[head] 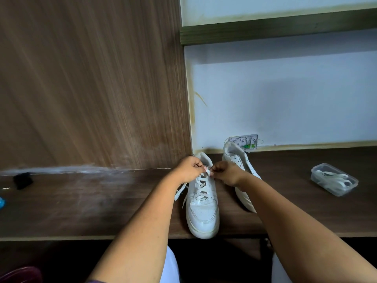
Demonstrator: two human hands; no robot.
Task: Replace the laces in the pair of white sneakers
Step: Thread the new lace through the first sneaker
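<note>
Here, at the far left of the wooden desk (81,205), a small black object (22,180) lies near the back edge, and a bit of something blue (2,202) shows at the frame's edge; neither is clear enough to name. Moving right, the left hand (188,168) reaches in over the desk, fingers curled, and pinches a white lace (206,170) at the top of the nearer sneaker (203,207). That sneaker stands upright in the middle of the desk, toe pointing toward the person and hanging just over the front edge, with the lace crossed through most of its eyelets and loose ends (180,192) trailing down its left side. Just beside the left hand, almost touching it, the right hand (225,173) also pinches the lace at the same spot by the sneaker's tongue. Behind the right wrist, the second sneaker (236,160) stands close to the wall with its eyelets bare, partly hidden by the forearm. A wall socket plate (244,141) sits just behind its heel. Well apart, at the right of the desk, a clear plastic box (334,179) holds white laces (332,179) coiled inside.
</note>
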